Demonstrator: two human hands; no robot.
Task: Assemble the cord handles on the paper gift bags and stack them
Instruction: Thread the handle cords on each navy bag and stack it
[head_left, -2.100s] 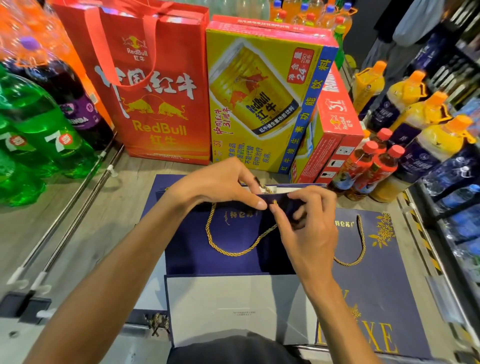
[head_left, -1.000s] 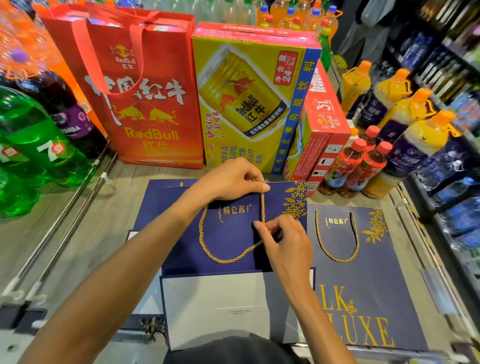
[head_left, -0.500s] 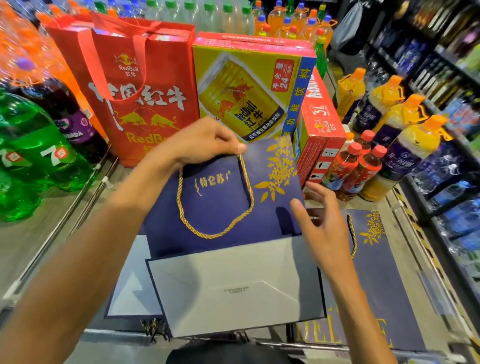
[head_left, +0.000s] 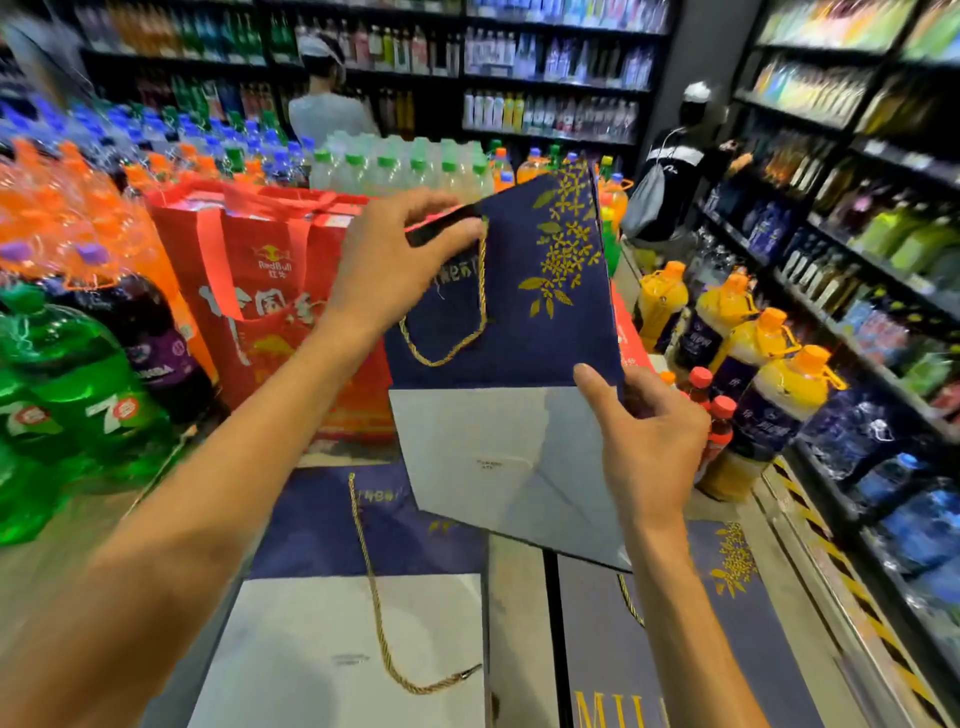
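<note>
Now the navy paper gift bag with gold flower print (head_left: 550, 332) is up in the air, well above the tabletop (head_left: 47, 571), where a second ago it lay flat with both hands working at its cord. The head view has tilted up with it, taking in shop shelves and two people in the background.

The left hand (head_left: 395, 260) pinches the bag's top edge, just beside one end of the twisted gold cord handle (head_left: 457, 332), which hangs in a loop down the bag's face. The right hand (head_left: 644, 441) grips the bag's right edge at the fold above its white base. The hands are apart, each clamped on the bag.

Below, a second flat navy bag (head_left: 322, 525) lies on the tabletop with a loose gold cord (head_left: 374, 597) trailing across it. A third navy bag with gold lettering (head_left: 727, 639) lies to its right. A red paper bag (head_left: 260, 291) and green soda bottles (head_left: 62, 389) stand behind.

The lift suggests this side's handle is fitted. The bag is probably about to be turned over or carried to a stack.
</note>
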